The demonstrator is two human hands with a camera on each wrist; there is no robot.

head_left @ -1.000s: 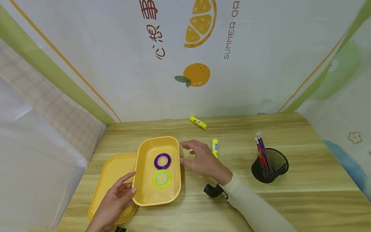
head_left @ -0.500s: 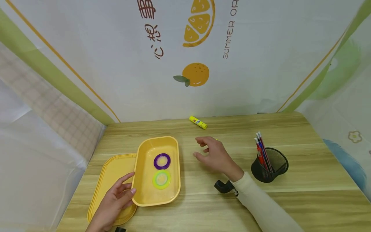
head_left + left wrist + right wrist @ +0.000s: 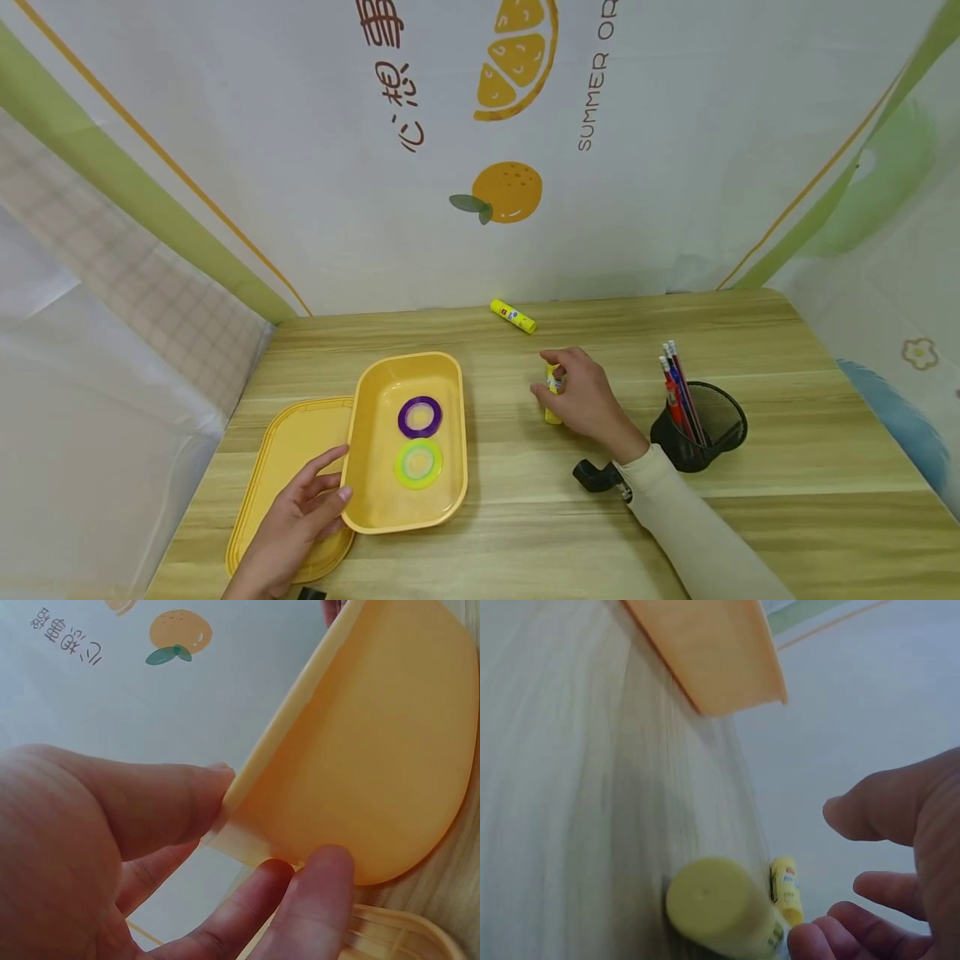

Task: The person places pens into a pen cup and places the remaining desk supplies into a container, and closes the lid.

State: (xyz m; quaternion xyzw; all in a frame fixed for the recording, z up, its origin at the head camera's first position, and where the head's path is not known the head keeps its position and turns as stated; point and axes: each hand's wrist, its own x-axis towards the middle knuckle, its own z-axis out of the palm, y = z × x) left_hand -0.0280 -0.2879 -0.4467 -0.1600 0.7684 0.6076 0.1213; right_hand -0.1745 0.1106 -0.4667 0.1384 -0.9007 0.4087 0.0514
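Observation:
My left hand (image 3: pixel 296 517) holds the left side of a yellow plastic box (image 3: pixel 373 492), thumb at the rim and fingers against the outer wall in the left wrist view. Inside the box lie a purple ring (image 3: pixel 404 421) and a lime-green ring (image 3: pixel 401 468), both like tape rolls. My right hand (image 3: pixel 588 402) hovers over a yellow glue stick (image 3: pixel 552 415) lying on the table, thumb and fingers apart. In the right wrist view the end of that glue stick (image 3: pixel 716 900) sits below the fingers, and nothing is gripped.
A yellow lid (image 3: pixel 281 467) lies partly under the box's left side. Another glue stick (image 3: pixel 513 317) lies near the table's back edge. On the right stands a black mesh pen holder (image 3: pixel 675 450) with several pencils and pens (image 3: pixel 678 400). A printed cloth (image 3: pixel 600 242) hangs behind.
My right hand has moved right, away from the box's right side, to over the nearer glue stick. My left hand and the box have stayed in place.

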